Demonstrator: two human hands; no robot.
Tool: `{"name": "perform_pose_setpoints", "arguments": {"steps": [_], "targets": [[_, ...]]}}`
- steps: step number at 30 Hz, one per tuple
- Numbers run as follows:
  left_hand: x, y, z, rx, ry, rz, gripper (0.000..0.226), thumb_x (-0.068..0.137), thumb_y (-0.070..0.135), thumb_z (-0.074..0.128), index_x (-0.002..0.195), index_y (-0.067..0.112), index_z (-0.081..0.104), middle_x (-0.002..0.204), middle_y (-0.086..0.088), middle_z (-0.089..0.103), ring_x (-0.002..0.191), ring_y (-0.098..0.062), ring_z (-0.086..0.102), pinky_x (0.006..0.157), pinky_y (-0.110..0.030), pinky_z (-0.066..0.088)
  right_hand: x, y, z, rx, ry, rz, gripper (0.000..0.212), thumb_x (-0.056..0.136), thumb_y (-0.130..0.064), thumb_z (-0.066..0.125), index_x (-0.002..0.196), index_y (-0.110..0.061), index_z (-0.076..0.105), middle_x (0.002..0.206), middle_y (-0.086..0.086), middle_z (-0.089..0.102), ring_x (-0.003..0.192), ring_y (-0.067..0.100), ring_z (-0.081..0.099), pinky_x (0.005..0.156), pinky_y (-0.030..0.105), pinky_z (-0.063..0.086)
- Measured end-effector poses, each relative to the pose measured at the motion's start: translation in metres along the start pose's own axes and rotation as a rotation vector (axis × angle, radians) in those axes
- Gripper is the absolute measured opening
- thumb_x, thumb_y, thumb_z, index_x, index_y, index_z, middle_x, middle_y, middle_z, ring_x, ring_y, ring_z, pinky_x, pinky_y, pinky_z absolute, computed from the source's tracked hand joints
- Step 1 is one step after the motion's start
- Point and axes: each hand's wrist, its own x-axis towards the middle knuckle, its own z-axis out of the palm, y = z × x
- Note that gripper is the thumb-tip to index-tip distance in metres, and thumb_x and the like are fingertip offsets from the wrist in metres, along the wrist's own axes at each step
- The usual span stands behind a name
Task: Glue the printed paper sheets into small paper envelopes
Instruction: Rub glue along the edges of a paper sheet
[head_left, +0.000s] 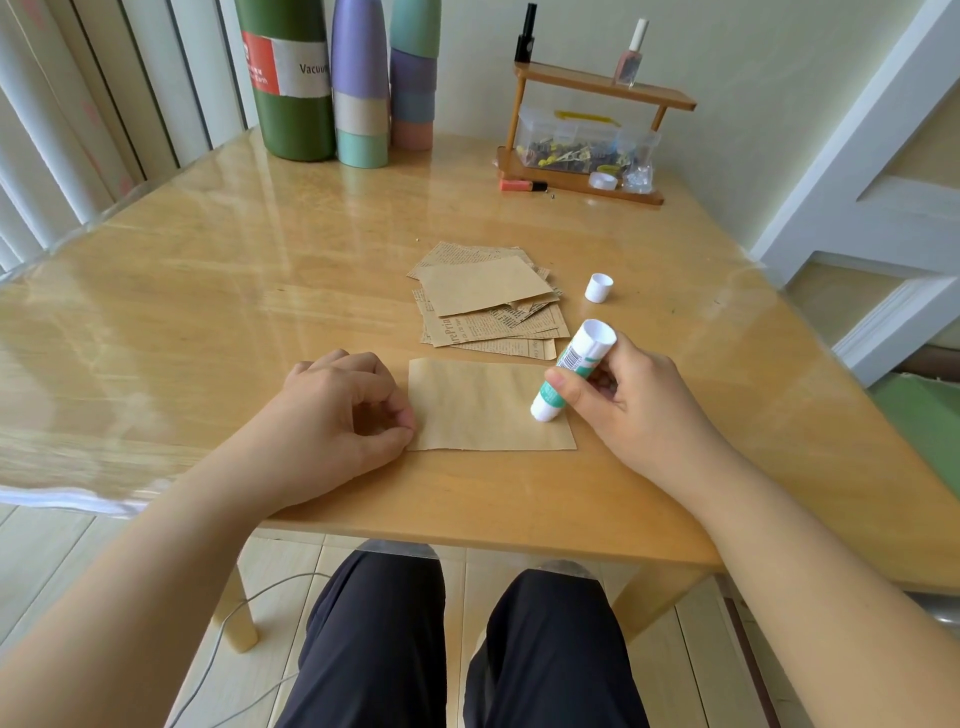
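A brown paper sheet lies blank side up near the table's front edge. My left hand rests curled at its left edge, fingertips pinning the paper. My right hand holds a white and green glue stick, tilted, its lower tip touching the sheet near the right edge. Just behind the sheet is a loose pile of printed paper sheets, the top one blank side up. The glue stick's white cap stands on the table to the right of the pile.
The wooden table carries a green flask and two pastel bottles at the back. A small wooden shelf with a clear box and nail polish bottles stands back right. White stairs rise at the right.
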Motion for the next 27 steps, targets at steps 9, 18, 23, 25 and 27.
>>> {"name": "perform_pose_setpoints", "arguments": {"steps": [9, 18, 23, 25, 27], "targets": [[0.0, -0.001, 0.001, -0.002, -0.002, 0.007, 0.027, 0.063, 0.059, 0.042, 0.068, 0.039, 0.06, 0.094, 0.024, 0.052, 0.087, -0.004, 0.046, 0.084, -0.006, 0.021, -0.019, -0.003, -0.012, -0.025, -0.017, 0.03, 0.028, 0.086, -0.027, 0.064, 0.07, -0.031, 0.041, 0.057, -0.009, 0.048, 0.058, 0.008, 0.047, 0.053, 0.012, 0.036], [0.0, -0.002, 0.001, -0.014, 0.0, 0.01, 0.026, 0.064, 0.058, 0.044, 0.067, 0.039, 0.06, 0.095, 0.022, 0.053, 0.088, -0.005, 0.045, 0.083, -0.009, 0.023, -0.024, -0.001, -0.02, 0.024, -0.021, 0.155, 0.026, 0.084, -0.04, 0.059, 0.078, -0.015, 0.056, 0.061, -0.002, 0.054, 0.054, 0.004, 0.045, 0.053, 0.014, 0.037], [0.0, -0.003, 0.002, -0.011, 0.001, 0.012, 0.025, 0.065, 0.058, 0.044, 0.068, 0.039, 0.06, 0.094, 0.021, 0.054, 0.088, -0.005, 0.046, 0.085, -0.013, 0.026, -0.019, 0.005, -0.032, 0.662, 0.253, 0.43, 0.033, 0.078, -0.043, 0.058, 0.086, -0.011, 0.059, 0.055, -0.008, 0.053, 0.05, 0.003, 0.046, 0.045, 0.015, 0.037], [0.0, -0.002, 0.001, -0.013, -0.002, 0.008, 0.025, 0.065, 0.058, 0.044, 0.067, 0.04, 0.06, 0.093, 0.021, 0.054, 0.088, -0.005, 0.046, 0.086, -0.015, 0.027, -0.015, 0.008, -0.041, 0.876, 0.342, 0.485, 0.02, 0.087, -0.033, 0.056, 0.084, -0.014, 0.057, 0.054, -0.004, 0.052, 0.048, 0.006, 0.045, 0.041, 0.016, 0.032], [0.0, -0.001, 0.0, -0.018, -0.005, 0.004, 0.024, 0.065, 0.058, 0.044, 0.067, 0.04, 0.059, 0.093, 0.02, 0.054, 0.087, -0.005, 0.046, 0.087, -0.015, 0.027, -0.012, 0.012, -0.048, 1.01, 0.414, 0.551, 0.014, 0.09, -0.028, 0.054, 0.081, -0.018, 0.055, 0.054, -0.002, 0.054, 0.047, 0.007, 0.048, 0.039, 0.017, 0.032]]}}
